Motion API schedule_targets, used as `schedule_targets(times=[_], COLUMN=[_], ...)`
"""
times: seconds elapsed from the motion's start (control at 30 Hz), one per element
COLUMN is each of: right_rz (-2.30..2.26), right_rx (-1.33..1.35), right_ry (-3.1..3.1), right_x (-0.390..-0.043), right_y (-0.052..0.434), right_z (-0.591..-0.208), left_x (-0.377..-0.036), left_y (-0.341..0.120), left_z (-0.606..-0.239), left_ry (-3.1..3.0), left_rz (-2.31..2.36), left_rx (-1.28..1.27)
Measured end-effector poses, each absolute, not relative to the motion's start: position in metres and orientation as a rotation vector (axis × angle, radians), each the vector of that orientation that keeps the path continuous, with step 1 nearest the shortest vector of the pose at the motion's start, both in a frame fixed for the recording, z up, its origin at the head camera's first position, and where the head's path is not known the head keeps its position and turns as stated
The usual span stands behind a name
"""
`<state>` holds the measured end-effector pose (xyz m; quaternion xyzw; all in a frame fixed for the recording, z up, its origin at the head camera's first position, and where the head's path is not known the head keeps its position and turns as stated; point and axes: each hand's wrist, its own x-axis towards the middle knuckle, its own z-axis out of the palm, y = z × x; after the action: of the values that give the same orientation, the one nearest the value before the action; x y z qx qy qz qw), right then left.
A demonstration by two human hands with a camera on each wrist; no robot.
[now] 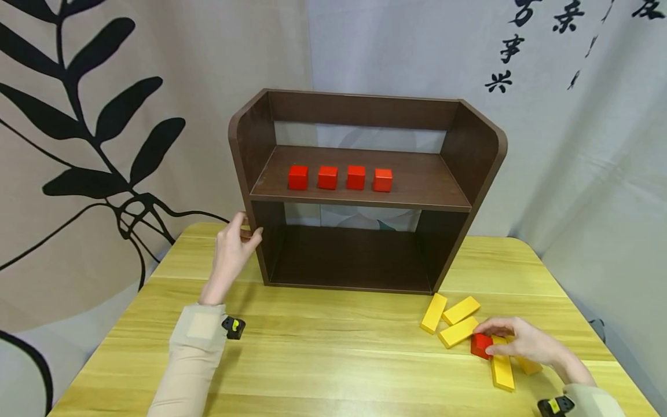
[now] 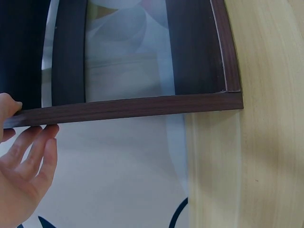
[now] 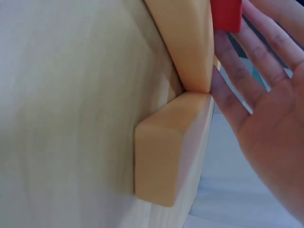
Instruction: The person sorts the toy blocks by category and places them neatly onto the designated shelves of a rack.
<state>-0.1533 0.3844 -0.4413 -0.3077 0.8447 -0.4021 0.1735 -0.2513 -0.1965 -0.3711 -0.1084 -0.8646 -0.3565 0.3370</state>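
A dark brown two-tier shelf [image 1: 359,200] stands on the table. My left hand [image 1: 233,255] grips the front edge of its left side panel; in the left wrist view the thumb is on one face of the panel [image 2: 137,105] and the fingers [image 2: 35,147] on the other. At the right, my right hand [image 1: 521,341] pinches a red cube [image 1: 480,346] between thumb and fingertips, just over the yellow blocks [image 1: 502,370]. The right wrist view shows the red cube [image 3: 226,14] at the fingertips, beside yellow blocks [image 3: 159,161]. Several red cubes [image 1: 327,178] sit in a row on the upper tier.
More yellow blocks [image 1: 458,332] lie loosely on the wooden table [image 1: 323,353], near the shelf's front right corner. Behind the table hang pale curtains [image 1: 396,52] with dark leaf prints and written characters. The table's right edge runs close to the right forearm.
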Motion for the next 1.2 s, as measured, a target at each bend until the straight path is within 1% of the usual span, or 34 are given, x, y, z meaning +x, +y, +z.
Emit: schedule_targets(times=[0.33, 0.73, 1.2], right_rz=[-1.106, -1.048, -0.964], right_rx=[-0.968, -0.93, -0.913], right_ry=[2.477, 2.53, 2.68], right_x=[-0.15, -0.151, -0.151], right_y=[0.381, 0.377, 0.364], right_z=[-0.443, -0.439, -0.419], left_x=[-0.252, -0.251, -0.25], left_y=[-0.197, -0.196, -0.196], left_z=[-0.372, -0.37, -0.37], left_ry=[-2.253, -2.254, -2.245], left_rz=[-0.925, -0.941, -0.926], left_rx=[-0.285, -0.285, -0.292])
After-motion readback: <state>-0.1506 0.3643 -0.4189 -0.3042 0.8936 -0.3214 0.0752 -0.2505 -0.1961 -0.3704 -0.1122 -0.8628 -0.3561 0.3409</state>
